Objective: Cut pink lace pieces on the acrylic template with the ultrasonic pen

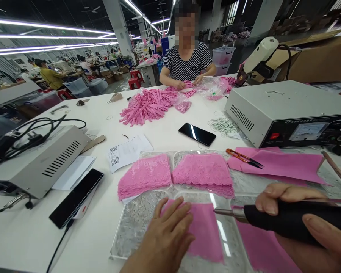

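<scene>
My left hand (167, 235) lies with fingers spread on a pink fabric piece (206, 231), pressing it on a clear plastic plate (125, 227). A black-handled tool with a narrow metal tip (272, 218) is wrapped in my right hand (315, 227). Its tip points left, at the fabric's right edge; whether it touches cannot be told. Under the tool, more pink fabric (261, 246) shows, partly hidden by my right hand. Just beyond my hands sit two stacks of pink lace pieces, a left stack (146, 174) and a right stack (203, 172).
Orange-handled thread snips (244, 158) rest on folded pink fabric (287, 165). A grey meter box (290, 110) stands right, another grey box (42, 159) left. Two phones, a black one (197, 134) and a cabled one (76, 197), lie nearby. A person (186, 64) sits opposite behind pink straps (149, 106).
</scene>
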Demonstrator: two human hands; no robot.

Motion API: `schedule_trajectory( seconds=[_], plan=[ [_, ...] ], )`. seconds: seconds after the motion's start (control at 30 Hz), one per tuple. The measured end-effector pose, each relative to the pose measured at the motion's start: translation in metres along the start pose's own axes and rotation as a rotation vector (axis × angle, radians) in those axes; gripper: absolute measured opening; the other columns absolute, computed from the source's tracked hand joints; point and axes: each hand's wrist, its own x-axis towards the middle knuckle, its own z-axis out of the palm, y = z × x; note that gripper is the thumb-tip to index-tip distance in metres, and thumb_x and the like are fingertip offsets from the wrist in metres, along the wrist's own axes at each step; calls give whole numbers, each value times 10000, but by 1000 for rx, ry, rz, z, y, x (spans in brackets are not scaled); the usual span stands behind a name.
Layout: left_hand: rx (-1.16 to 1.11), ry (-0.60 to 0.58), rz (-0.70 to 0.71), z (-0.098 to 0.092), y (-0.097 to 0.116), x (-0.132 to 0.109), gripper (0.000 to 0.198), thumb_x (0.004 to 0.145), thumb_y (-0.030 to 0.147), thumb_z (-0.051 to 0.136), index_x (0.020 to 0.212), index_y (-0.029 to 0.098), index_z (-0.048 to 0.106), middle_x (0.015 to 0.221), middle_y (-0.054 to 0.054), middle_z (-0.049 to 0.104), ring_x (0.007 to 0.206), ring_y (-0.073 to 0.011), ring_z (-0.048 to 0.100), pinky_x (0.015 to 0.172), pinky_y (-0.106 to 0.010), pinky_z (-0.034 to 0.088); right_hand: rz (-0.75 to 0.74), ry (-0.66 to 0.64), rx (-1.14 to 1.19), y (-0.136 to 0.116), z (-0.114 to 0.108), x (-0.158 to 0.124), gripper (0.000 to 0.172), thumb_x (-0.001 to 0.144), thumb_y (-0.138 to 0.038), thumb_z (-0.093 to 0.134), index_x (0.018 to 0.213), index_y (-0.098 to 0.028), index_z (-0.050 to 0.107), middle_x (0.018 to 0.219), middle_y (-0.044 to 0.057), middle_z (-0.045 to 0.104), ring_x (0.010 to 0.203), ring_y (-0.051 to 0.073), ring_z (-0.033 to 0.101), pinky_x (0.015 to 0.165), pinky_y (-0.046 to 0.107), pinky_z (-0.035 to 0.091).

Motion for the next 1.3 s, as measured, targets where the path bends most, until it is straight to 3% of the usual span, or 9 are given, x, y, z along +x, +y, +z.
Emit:
schedule_trajectory(
  seconds=[0.13, 0.33, 1.07, 1.3],
  plan=[
    [25, 55, -48, -3, -18, -20, 260, 933, 123, 460, 1146, 153, 607, 1197, -97, 663, 1218, -221, 556, 1084, -419, 383, -49, -78, -17, 1, 23, 4, 116, 791, -339, 653, 836, -233, 638, 795, 22, 560, 605, 167, 562, 580, 344, 569],
    [23, 30, -24, -1, -26, -29, 285, 920, 104, 455, 1144, 146, 626, 1191, -110, 663, 1251, -236, 524, 1088, -442, 367, -63, -123, -57, 1, 46, 6, 132, 783, -370, 689, 814, -247, 653, 770, 15, 571, 568, 152, 543, 538, 341, 567],
    [-12, 29, -53, 2, -29, -30, 298, 903, 87, 461, 1147, 153, 619, 1191, -92, 666, 1250, -225, 526, 1105, -449, 333, -50, -183, -103, 8, 45, 7, 100, 789, -343, 666, 803, -245, 656, 730, 34, 593, 547, 172, 550, 532, 359, 559],
    [-29, -48, -68, -1, -26, -30, 310, 894, 114, 497, 1173, 180, 613, 1275, -83, 619, 1313, -250, 458, 1123, -491, 302, -58, -192, -69, 4, 64, 5, 120, 779, -364, 671, 805, -248, 659, 732, 25, 579, 529, 160, 539, 508, 351, 565]
  ],
)
